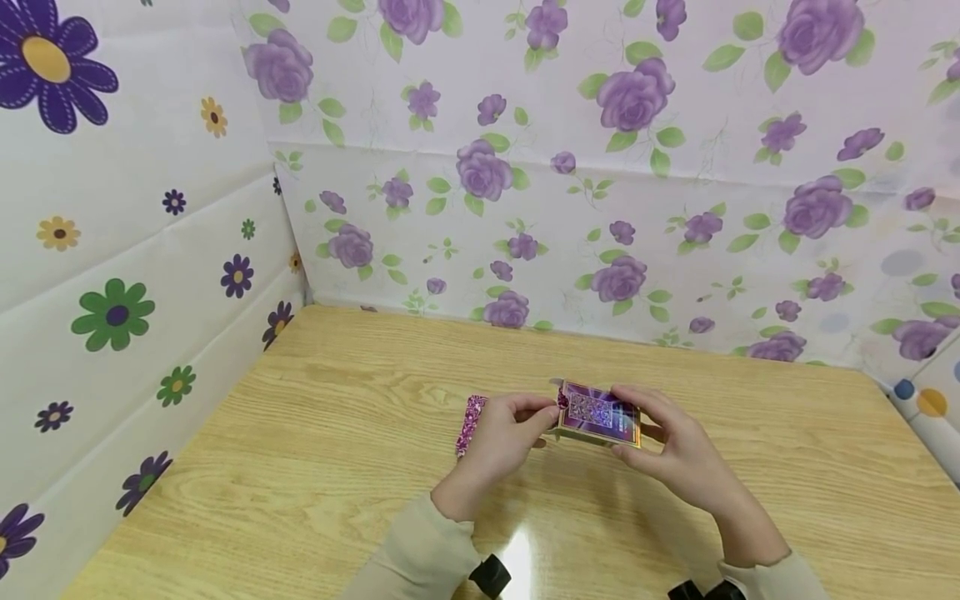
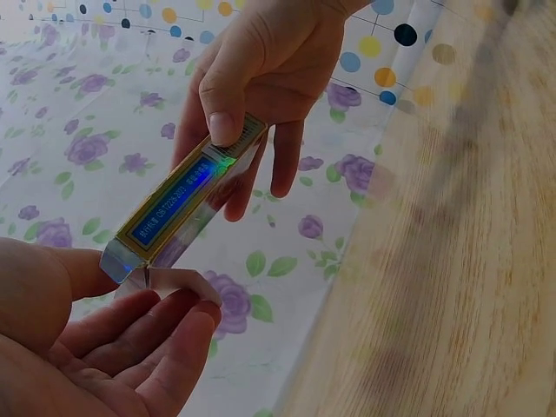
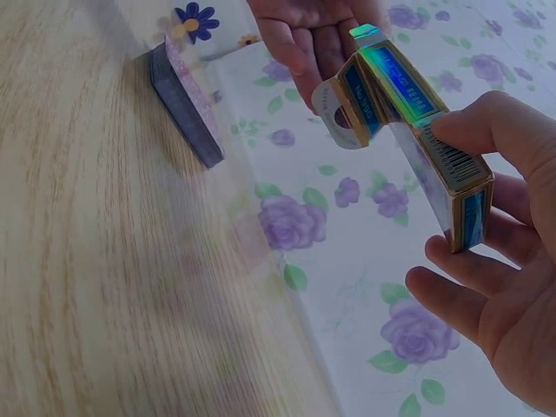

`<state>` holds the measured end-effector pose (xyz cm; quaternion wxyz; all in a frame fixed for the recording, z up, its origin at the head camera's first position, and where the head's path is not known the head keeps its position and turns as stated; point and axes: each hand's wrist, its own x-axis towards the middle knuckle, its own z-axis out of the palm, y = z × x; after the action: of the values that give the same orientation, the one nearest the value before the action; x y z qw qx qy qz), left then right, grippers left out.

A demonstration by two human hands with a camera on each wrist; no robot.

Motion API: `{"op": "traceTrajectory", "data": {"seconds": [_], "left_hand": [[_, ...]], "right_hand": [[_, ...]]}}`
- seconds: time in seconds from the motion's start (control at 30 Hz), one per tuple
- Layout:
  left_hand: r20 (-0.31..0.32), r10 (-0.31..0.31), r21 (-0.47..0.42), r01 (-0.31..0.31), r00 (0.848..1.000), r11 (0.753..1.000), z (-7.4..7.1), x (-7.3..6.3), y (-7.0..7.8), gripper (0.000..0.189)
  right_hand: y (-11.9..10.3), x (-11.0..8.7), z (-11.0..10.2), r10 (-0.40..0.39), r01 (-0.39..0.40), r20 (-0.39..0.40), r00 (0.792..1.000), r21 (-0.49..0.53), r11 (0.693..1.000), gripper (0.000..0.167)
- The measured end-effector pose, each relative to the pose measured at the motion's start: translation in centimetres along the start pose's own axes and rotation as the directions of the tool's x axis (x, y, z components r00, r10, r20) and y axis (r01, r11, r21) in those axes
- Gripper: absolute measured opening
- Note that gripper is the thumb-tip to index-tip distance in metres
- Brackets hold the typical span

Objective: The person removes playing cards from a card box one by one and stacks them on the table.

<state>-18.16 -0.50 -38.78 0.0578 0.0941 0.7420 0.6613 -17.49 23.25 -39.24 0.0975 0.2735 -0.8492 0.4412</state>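
A small purple-and-gold card box is held off the table between the two hands. My right hand grips its right end, the thumb on one narrow side over the barcode label and the fingers on the other. At the left end the box's end flap hangs open. My left hand is there, thumb at the box's edge and fingers behind the flap, holding it lightly. Beside the left hand, partly hidden by it, a deck of pink-patterned cards lies on the table; its dark side shows in the right wrist view.
The wood-grain table stretches out around the hands. A cloth with purple roses hangs along its back edge, and a flowered sheet stands at the left. At the right edge is a dotted sheet.
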Motion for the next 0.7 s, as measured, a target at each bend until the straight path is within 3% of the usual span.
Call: {"op": "traceTrajectory", "data": {"seconds": [0.7], "left_hand": [[-0.018, -0.022, -0.017, 0.022, 1.000, 1.000, 0.11, 0.14, 0.06, 0.022]], "right_hand": [[0.02, 0.00, 0.11, 0.025, -0.025, 0.008, 1.000, -0.006, 1.000, 0.062]]}}
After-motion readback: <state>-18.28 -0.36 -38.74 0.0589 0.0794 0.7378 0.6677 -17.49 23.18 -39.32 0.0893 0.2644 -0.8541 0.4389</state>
